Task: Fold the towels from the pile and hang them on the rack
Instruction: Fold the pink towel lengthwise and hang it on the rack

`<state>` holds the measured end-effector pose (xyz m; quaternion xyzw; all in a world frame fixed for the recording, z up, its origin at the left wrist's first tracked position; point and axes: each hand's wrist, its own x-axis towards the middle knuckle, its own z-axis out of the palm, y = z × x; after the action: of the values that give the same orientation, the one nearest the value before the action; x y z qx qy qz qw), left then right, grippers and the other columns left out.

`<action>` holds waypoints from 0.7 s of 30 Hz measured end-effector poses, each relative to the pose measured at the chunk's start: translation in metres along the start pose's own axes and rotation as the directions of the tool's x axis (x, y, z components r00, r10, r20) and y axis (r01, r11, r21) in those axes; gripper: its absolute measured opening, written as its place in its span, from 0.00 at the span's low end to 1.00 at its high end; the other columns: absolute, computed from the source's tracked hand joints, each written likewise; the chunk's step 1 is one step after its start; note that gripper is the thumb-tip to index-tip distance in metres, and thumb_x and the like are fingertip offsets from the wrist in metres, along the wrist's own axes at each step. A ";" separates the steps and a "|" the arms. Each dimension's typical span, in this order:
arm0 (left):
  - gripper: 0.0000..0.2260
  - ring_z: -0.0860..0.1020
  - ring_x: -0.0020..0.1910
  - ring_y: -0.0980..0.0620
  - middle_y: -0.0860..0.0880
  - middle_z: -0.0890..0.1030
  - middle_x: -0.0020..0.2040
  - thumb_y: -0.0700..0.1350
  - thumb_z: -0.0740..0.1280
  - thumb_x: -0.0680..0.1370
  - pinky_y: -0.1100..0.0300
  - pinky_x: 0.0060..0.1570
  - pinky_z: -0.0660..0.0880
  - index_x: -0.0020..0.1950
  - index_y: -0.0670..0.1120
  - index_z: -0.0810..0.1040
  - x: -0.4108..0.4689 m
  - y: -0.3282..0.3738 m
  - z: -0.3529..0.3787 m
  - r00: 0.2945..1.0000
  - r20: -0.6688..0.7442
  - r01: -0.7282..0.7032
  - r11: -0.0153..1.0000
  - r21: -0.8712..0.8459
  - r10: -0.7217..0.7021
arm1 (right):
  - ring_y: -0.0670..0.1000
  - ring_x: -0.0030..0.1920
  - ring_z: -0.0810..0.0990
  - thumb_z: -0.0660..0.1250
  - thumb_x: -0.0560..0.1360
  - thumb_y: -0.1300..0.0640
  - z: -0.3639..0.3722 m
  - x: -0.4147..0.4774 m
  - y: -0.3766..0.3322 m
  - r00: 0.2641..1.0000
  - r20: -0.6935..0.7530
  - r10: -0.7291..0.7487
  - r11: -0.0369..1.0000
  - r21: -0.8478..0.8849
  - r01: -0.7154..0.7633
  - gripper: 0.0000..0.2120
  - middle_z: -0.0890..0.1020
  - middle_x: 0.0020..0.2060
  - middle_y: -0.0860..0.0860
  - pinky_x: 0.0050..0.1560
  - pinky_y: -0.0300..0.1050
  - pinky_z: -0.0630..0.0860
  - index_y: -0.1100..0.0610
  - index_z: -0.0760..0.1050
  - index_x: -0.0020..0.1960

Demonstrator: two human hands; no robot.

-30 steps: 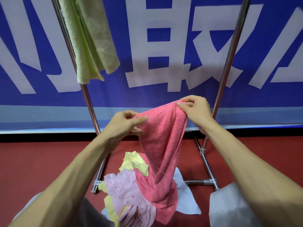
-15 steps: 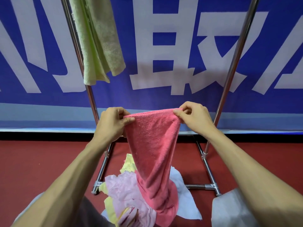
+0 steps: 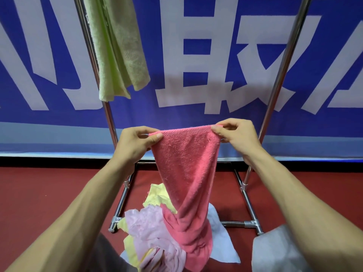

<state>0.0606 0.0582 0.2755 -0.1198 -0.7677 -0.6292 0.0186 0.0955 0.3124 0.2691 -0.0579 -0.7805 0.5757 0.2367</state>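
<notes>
At the centre of the frame, the left hand point(image 3: 135, 141) and the right hand point(image 3: 234, 134) each pinch one top corner of a coral-pink terry towel point(image 3: 186, 173), stretching its upper edge taut between them while its twisted lower end trails down into the pile of yellow, pale pink and white cloths point(image 3: 155, 232) at the bottom centre. Behind stands a shiny metal rack point(image 3: 279, 79) with two slanting uprights, and a folded light green towel point(image 3: 117, 48) hangs from it at the upper left. The rack's feet rest on a dark red floor point(image 3: 39, 193) before a blue banner with large white characters point(image 3: 196, 55).
</notes>
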 end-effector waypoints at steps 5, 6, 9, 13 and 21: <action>0.05 0.80 0.40 0.52 0.46 0.83 0.40 0.39 0.71 0.74 0.57 0.44 0.80 0.48 0.41 0.83 0.003 -0.002 0.004 0.993 -0.103 0.040 0.996 -0.083 -0.048 | 0.44 0.37 0.81 0.78 0.67 0.58 0.002 -0.001 -0.007 0.999 -0.053 0.000 0.998 0.055 0.003 0.05 0.84 0.36 0.52 0.39 0.36 0.78 0.56 0.83 0.41; 0.06 0.81 0.40 0.52 0.46 0.83 0.40 0.39 0.71 0.74 0.56 0.44 0.81 0.50 0.40 0.83 0.002 -0.003 0.005 0.992 -0.124 0.032 0.998 -0.053 -0.038 | 0.44 0.37 0.81 0.78 0.66 0.58 0.003 -0.003 -0.009 0.998 -0.056 0.002 0.998 0.058 0.001 0.05 0.84 0.36 0.52 0.40 0.36 0.78 0.55 0.83 0.40; 0.03 0.83 0.42 0.50 0.46 0.84 0.41 0.39 0.71 0.74 0.50 0.51 0.81 0.47 0.45 0.84 0.001 -0.001 0.006 0.989 -0.145 -0.019 0.999 0.044 0.025 | 0.44 0.37 0.81 0.78 0.66 0.58 0.004 -0.005 -0.017 0.998 -0.067 0.016 0.998 0.056 -0.012 0.05 0.84 0.35 0.51 0.41 0.38 0.78 0.55 0.83 0.39; 0.06 0.83 0.44 0.50 0.48 0.84 0.41 0.38 0.70 0.75 0.46 0.53 0.79 0.47 0.47 0.84 0.011 0.028 -0.003 0.974 -0.158 -0.147 0.983 0.115 0.164 | 0.45 0.38 0.80 0.77 0.67 0.56 0.001 0.006 -0.058 0.992 -0.114 -0.051 0.997 0.053 0.057 0.05 0.84 0.36 0.50 0.44 0.43 0.80 0.55 0.82 0.40; 0.05 0.77 0.35 0.58 0.52 0.81 0.37 0.38 0.68 0.76 0.53 0.46 0.79 0.49 0.44 0.83 0.034 0.157 -0.036 0.856 -0.177 -0.442 0.866 0.234 0.485 | 0.52 0.46 0.83 0.72 0.72 0.50 -0.014 0.037 -0.173 0.951 -0.209 -0.230 0.969 0.041 0.244 0.05 0.84 0.41 0.51 0.51 0.57 0.80 0.51 0.80 0.42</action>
<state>0.0557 0.0570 0.4399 -0.2259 -0.7635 -0.5416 0.2698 0.1006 0.2811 0.4432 -0.0141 -0.7342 0.5598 0.3839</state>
